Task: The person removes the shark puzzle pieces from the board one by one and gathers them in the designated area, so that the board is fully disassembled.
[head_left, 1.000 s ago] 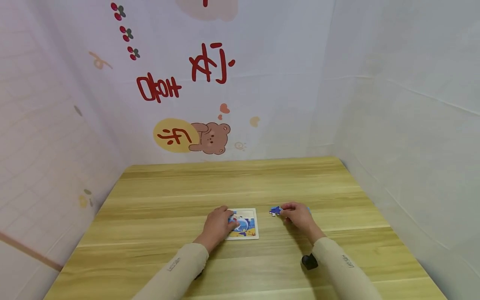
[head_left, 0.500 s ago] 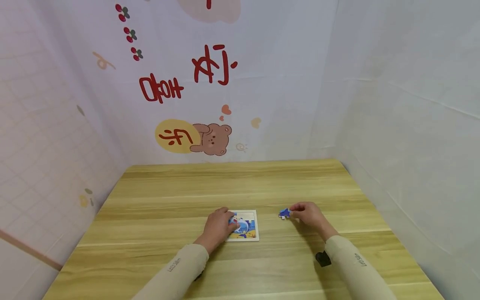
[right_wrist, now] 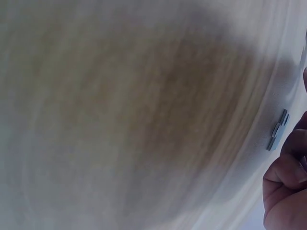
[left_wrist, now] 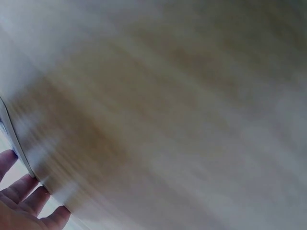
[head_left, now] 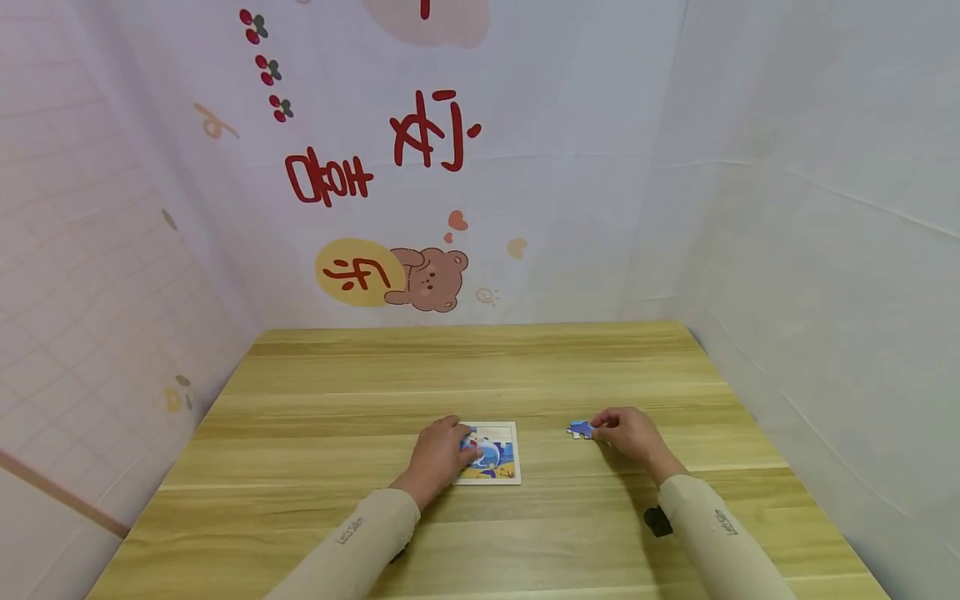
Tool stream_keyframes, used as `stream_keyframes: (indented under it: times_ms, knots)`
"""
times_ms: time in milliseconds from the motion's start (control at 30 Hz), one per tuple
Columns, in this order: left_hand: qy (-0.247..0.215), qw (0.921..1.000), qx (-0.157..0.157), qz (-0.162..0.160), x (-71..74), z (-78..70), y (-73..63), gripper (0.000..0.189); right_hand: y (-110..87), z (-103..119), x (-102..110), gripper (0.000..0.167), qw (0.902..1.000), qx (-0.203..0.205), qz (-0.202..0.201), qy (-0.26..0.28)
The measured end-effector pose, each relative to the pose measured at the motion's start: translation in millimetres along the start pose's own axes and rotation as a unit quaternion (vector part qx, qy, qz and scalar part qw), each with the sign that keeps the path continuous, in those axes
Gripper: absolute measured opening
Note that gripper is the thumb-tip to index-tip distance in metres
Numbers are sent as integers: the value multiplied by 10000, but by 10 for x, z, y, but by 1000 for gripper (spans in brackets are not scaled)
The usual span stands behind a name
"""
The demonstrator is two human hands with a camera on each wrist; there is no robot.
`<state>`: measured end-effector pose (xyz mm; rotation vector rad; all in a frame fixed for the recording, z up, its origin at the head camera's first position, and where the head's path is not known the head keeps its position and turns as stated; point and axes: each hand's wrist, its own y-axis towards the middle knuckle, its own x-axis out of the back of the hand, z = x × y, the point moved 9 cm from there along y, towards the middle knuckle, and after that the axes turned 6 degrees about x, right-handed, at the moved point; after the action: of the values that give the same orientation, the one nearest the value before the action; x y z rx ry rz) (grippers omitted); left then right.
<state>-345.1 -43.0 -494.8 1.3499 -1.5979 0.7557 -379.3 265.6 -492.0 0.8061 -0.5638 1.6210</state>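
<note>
A square jigsaw puzzle point(head_left: 501, 467) in a white frame lies flat on the table, with a blue dolphin picture. My left hand point(head_left: 438, 454) rests over its left side, the thumb on the picture; the frame's left edge is mostly hidden. In the left wrist view several fingertips point(left_wrist: 29, 189) touch down along the frame's edge. To the right of the puzzle, my right hand point(head_left: 630, 433) pinches a blue-and-white puzzle piece point(head_left: 580, 430) between thumb and fingers, low over the table. The right wrist view shows a piece point(right_wrist: 278, 130) almost edge-on beside the curled fingers.
Both hands work on a wood-grain table point(head_left: 337, 400). A white cloth wall point(head_left: 570, 208) with printed characters and a bear stands behind it, and more cloth hangs at both sides. A small black object point(head_left: 657, 522) sits under the right forearm.
My right hand has moved right, away from the puzzle, carrying the puzzle piece, which has turned. Another bit of blue behind that hand is now out of sight. The left hand stays put.
</note>
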Motion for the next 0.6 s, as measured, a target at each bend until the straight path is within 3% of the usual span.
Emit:
stream_keyframes:
  times_ms: [333,600]
  knots:
    - [-3,10000,-17,-7,5,-1,-26,44,-30,-1,-3,11,9996,-63,-16,-259]
    - [132,9999,-26,-79,31,-9,-18,45,24,105,64,25,9993,-244,-292,-29]
